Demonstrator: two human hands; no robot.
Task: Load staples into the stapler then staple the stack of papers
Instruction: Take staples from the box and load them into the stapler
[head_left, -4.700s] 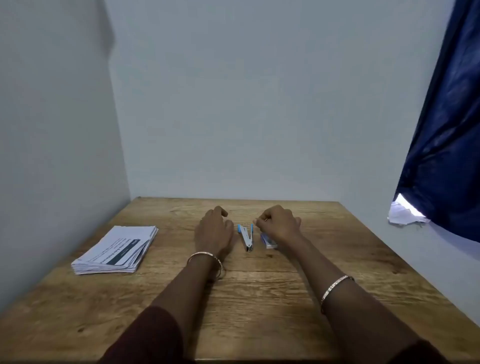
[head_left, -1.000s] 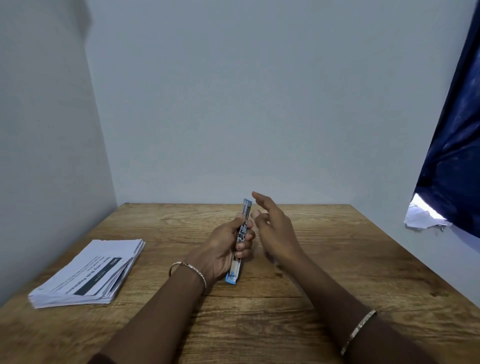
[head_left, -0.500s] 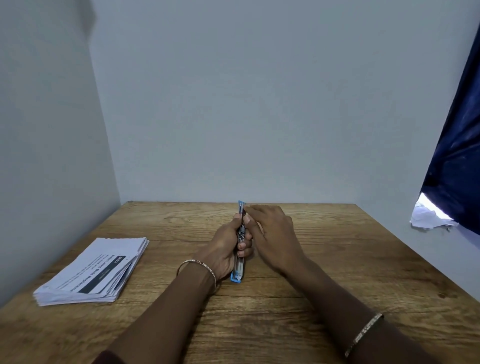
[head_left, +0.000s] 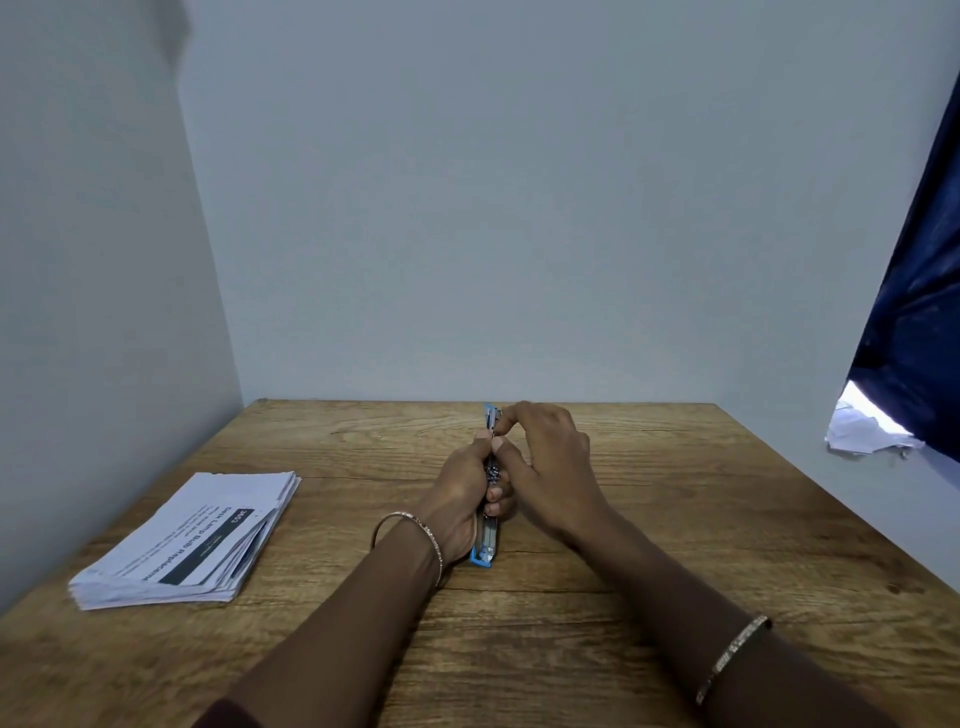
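Observation:
A slim blue and silver stapler (head_left: 486, 545) is held lengthwise above the middle of the wooden table (head_left: 675, 519), pointing away from me. My left hand (head_left: 462, 493) is wrapped around its middle. My right hand (head_left: 550, 467) rests against it from the right, with thumb and forefinger pinching at its far end (head_left: 492, 415). The stack of papers (head_left: 182, 540) lies on the table at the left, apart from both hands. The staple box is hidden behind my right hand.
Grey walls close the table in at the left and back. A dark blue curtain (head_left: 914, 291) hangs at the right, with crumpled white paper (head_left: 862, 431) under its lower edge.
Since the first frame my left hand picked the stapler up off the table. Over the last second my right hand closed in from open and now pinches the stapler's far end.

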